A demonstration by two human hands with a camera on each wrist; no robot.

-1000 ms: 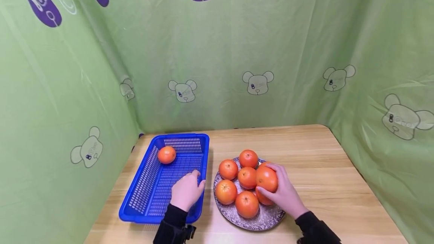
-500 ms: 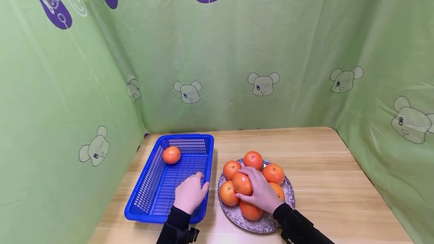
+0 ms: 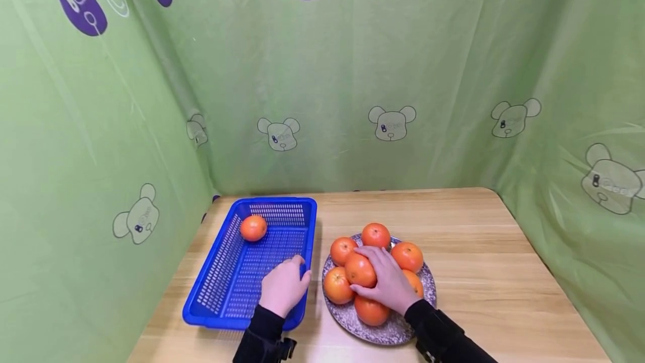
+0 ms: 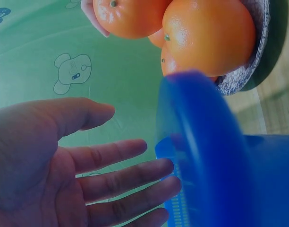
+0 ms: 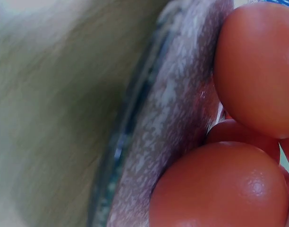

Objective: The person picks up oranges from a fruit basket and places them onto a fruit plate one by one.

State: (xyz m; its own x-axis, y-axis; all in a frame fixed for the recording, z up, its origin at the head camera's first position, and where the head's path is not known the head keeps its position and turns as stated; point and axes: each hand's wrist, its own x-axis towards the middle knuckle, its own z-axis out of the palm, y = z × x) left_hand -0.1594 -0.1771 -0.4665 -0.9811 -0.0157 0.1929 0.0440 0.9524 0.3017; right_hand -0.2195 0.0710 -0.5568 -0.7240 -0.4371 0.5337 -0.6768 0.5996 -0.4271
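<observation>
My right hand [image 3: 390,284] grips an orange [image 3: 360,270] above the middle of a speckled purple-grey plate [image 3: 353,326]. Fingers lie over its top and right side, with the thumb along its near side. Several other oranges [image 3: 339,285] surround it on the plate; the hand covers part of them. My left hand [image 3: 284,284] hovers at the right wall of a blue perforated basket [image 3: 274,200]. In the left wrist view its fingers [image 4: 130,182] are spread and hold nothing; whether they touch the basket cannot be told. One orange [image 3: 253,228] lies in the basket's far left corner.
A light wooden table [image 3: 484,251] bears the basket on the left and the plate right of it, with a narrow gap between. Green patterned cloth [image 3: 332,71] hangs behind and on both sides. The basket's raised rim [image 4: 201,123] stands between the left hand and the plate.
Over the last second, my right hand has carried the orange leftward from the plate's right side to its middle. In the latest half second it barely moves. The left hand stays at the basket.
</observation>
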